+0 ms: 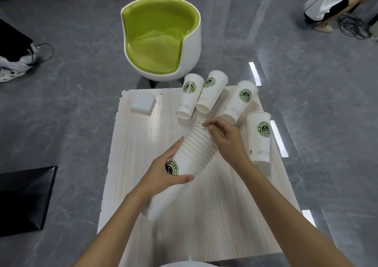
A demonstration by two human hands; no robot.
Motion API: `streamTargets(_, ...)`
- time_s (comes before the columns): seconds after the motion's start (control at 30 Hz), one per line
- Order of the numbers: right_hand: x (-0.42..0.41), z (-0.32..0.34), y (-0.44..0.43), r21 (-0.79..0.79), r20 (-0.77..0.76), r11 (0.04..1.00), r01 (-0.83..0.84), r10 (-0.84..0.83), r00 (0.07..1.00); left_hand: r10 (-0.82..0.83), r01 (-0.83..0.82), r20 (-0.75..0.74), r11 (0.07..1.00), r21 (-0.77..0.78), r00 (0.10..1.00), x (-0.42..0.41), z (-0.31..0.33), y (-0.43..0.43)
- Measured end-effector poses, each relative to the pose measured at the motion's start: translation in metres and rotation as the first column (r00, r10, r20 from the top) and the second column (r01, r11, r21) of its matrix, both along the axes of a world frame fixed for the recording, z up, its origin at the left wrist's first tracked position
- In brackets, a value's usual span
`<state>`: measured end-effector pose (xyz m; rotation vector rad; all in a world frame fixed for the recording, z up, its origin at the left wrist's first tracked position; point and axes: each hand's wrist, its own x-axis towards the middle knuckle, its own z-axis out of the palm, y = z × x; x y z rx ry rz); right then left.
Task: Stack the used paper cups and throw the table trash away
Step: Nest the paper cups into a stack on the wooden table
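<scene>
A long stack of nested white paper cups (184, 160) with a green coffee logo lies tilted over the pale wooden table (204, 215). My left hand (165, 170) grips the lowest cup of the stack around its middle. My right hand (223, 137) rests on the stack's upper end, fingers curled over the top rims. Several loose cups remain at the table's far right: one upright (189, 97), one leaning against it (212, 91), one tilted (240, 101), and one standing upright (258, 137) just right of my right hand.
A white square napkin pad (143, 103) lies at the table's far left corner. A green and white tub chair (161, 35) stands beyond the table. A black bin (24, 197) sits on the floor to the left. People stand at the far left and far right.
</scene>
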<state>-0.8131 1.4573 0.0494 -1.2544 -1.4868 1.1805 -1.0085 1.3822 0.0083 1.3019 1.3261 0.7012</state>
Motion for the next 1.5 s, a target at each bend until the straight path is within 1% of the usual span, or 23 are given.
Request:
streamTargets(0.27, 0.026, -0.003, 0.013, -0.016, 0.011, 1.000, -0.013, 0.013, 1.000, -0.015, 0.015, 0.005, 1.000, -0.008, 1.000, 0.019, -0.003, 0.007)
streamTargets(0.63, 0.080, -0.005, 0.041, -0.030, 0.063, 0.994, 0.103, -0.101, 0.993, -0.027, 0.027, 0.007, 0.999, -0.031, 1.000, 0.044, -0.011, 0.019)
streamTargets(0.87, 0.117, -0.026, 0.067, -0.048, 0.195, 0.986, 0.161, -0.148, 0.969, -0.033, 0.034, 0.006, 0.998, -0.044, 0.999, 0.058, -0.015, 0.037)
streamTargets(1.03, 0.132, -0.029, 0.085, -0.060, 0.241, 0.979, 0.196, -0.176, 0.954, -0.051, 0.051, -0.005, 0.998, -0.049, 0.999, 0.067, -0.021, 0.050)
streamTargets(1.13, 0.142, -0.031, 0.095, -0.071, 0.321, 0.972, 0.226, -0.192, 0.927, -0.059, 0.058, -0.019, 0.997, -0.054, 0.998, 0.070, -0.024, 0.056)
streamTargets(1.27, 0.152, -0.037, 0.112, -0.044, 0.424, 0.969, 0.245, -0.204, 0.882, -0.062, 0.060, -0.038, 0.996, -0.062, 0.997, 0.071, -0.025, 0.064)
streamTargets(1.4, 0.155, -0.040, 0.127, -0.031, 0.518, 0.978, 0.205, -0.160, 0.840, -0.057, 0.055, -0.038, 0.996, -0.067, 0.998, 0.072, -0.027, 0.068)
streamTargets(1.5, 0.157, -0.045, 0.136, -0.067, 0.587, 0.986, 0.153, -0.085, 0.805, -0.057, 0.054, -0.041, 0.996, -0.069, 0.998, 0.072, -0.028, 0.069)
